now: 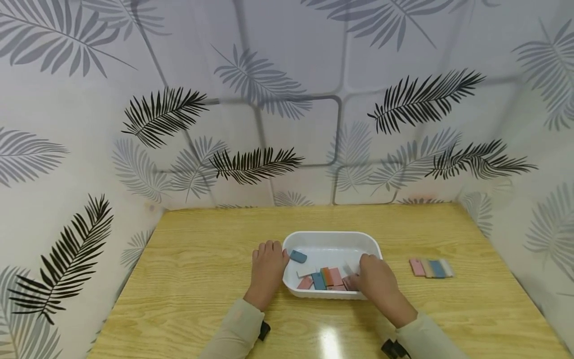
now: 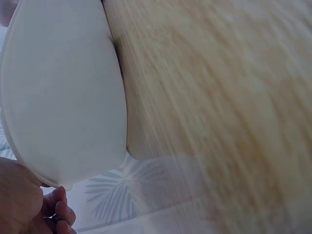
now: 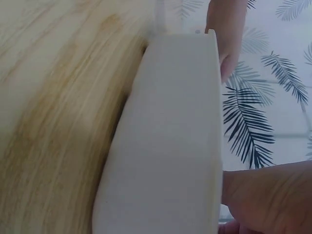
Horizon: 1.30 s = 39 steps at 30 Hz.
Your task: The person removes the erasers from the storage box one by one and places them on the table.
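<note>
A white plastic tray (image 1: 332,294) stands on the table, with several small flat tiles inside. My left hand (image 1: 269,267) grips its left end; in the left wrist view the fingers (image 2: 61,209) curl under the rim. My right hand (image 1: 378,284) reaches over the right front rim, knuckles up, fingertips down among the tiles. A dark pink tile (image 1: 351,282) lies right at those fingers, beside a blurred pale sliver. I cannot tell whether the fingers pinch either. Blue, orange-green and pink tiles (image 1: 335,276) cluster to the left, and one blue tile (image 1: 298,257) lies near the left wall.
Right of the tray, a short row of tiles lies side by side on the wooden table (image 1: 202,249): a pink one (image 1: 416,267), a beige one, a blue one (image 1: 436,269) and a whitish one. Behind the table hangs a leaf-patterned backdrop (image 1: 287,129).
</note>
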Available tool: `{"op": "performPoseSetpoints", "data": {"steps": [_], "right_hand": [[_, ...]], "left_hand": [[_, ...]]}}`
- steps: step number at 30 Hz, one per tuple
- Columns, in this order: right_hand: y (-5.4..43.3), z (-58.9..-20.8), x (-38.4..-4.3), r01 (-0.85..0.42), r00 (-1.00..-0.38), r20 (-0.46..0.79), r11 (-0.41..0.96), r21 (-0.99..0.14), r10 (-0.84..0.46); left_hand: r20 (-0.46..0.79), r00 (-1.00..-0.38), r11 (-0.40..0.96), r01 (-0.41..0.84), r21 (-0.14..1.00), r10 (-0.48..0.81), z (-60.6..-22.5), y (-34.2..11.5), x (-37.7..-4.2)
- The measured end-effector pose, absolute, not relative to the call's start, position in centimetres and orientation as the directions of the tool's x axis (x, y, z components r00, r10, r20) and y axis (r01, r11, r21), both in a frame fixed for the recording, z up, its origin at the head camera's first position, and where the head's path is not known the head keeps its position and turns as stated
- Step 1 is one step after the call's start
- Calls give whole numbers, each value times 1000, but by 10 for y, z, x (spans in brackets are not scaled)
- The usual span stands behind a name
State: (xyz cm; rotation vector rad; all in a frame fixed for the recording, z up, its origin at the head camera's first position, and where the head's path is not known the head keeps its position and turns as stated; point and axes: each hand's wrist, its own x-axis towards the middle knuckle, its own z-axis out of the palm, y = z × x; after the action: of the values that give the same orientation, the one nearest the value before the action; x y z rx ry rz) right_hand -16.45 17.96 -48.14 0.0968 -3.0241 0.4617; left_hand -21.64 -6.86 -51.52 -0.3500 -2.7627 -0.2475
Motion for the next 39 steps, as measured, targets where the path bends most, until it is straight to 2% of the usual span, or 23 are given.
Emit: {"op": "performPoseSetpoints", "data": {"steps": [5,12,16,29,39], "right_hand": [[184,-473,-161,-116,-982,176,944,-309,-63],[191,-454,-157,-39,-994,110,895,-444,11],[199,-444,-157,-4,-995,92,877,-481,47],[241,-443,-154,-5,-978,183,868,-497,99],[280,-449,-149,75,-981,118,860,-504,154]], "left_hand": [[340,-918,954,266,139,206,-515,-68,-216],[317,-928,956,253,146,196,-515,-68,-217],[300,-935,955,245,165,188,-516,-68,-217],[317,-928,957,251,146,195,-515,-67,-216],[304,-935,959,238,157,182,-516,-66,-218]]}}
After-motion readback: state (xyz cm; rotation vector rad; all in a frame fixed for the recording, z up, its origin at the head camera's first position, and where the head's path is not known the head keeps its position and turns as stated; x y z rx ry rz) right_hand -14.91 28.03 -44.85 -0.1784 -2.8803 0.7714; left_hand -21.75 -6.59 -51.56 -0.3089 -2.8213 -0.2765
